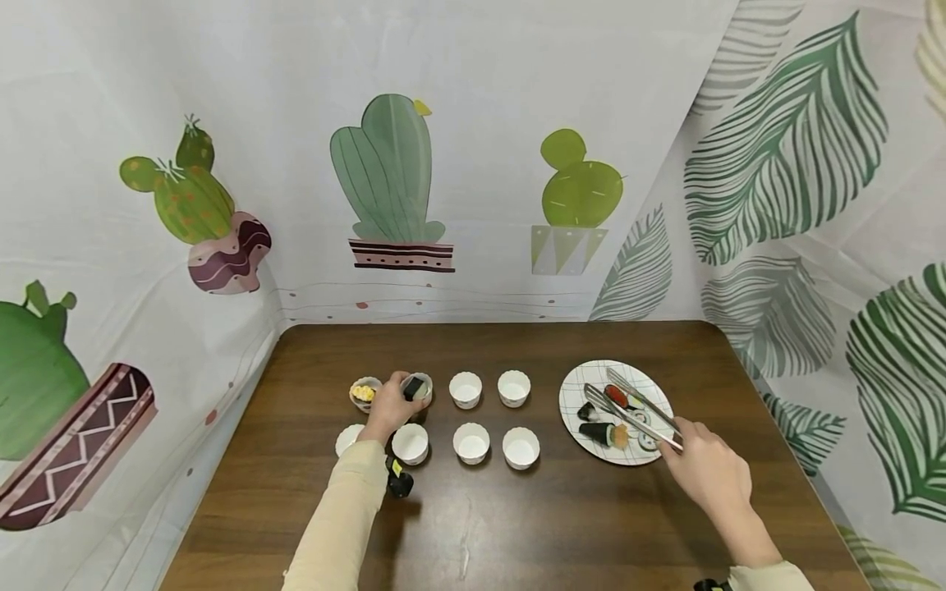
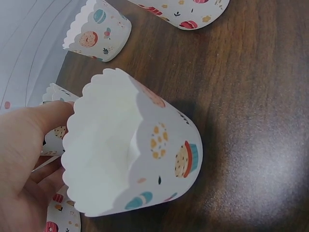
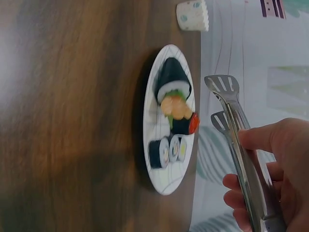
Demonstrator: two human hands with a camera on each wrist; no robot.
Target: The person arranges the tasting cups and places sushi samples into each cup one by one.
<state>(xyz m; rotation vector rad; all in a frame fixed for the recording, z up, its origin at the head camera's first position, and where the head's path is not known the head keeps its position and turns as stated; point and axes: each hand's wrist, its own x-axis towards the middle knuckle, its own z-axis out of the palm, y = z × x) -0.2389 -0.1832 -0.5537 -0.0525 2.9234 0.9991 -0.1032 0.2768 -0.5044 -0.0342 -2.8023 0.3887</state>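
I have the right hand [image 1: 711, 468] gripping tongs [image 3: 248, 176] over the sushi plate [image 1: 572, 390]; well left of that plate, on the worktop [image 1: 584, 525], my left hand [image 1: 388, 410] pinches a paper cup [image 1: 429, 387] showing a dark piece [image 1: 412, 389].

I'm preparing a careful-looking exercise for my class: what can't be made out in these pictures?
- Head: part of the front-left cup, behind the left arm.
- Left wrist: fingertips of the left hand, behind the large near cup.
- Left wrist: an upper cup, cut off by the top edge.
- Right wrist: part of the right hand, cut off by the right edge.
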